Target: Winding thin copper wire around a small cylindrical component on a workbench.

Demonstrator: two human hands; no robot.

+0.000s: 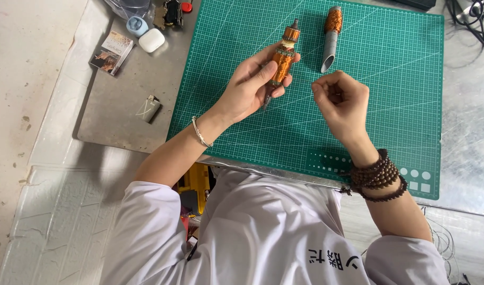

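Big green cutting mat (pixel 389 105) fills the grey metal worktable (pixel 120 100), and both bare hands work above it. The left hand (pixel 250 87) is curled round a copper-wound motor rotor (pixel 283 60), thumb laid along its side and fingers wrapped behind, holding it tilted with its shaft tip pointing away over the mat's middle. The right hand (pixel 341 100) hovers just beside it, fingers bunched into a tight pinch; whether a fine wire sits in that pinch, I cannot tell. A dark wooden bead bracelet (pixel 378 177) is wound round the right wrist, and a thin silver bangle (pixel 200 133) rings the left. Further up the mat lies a second rotor (pixel 330 38), with a grey sleeve and a copper top, well apart from the hands. Off the mat to the left: a small printed box (pixel 111 51), a metal lighter (pixel 149 108), and a white earbud case (pixel 151 40).
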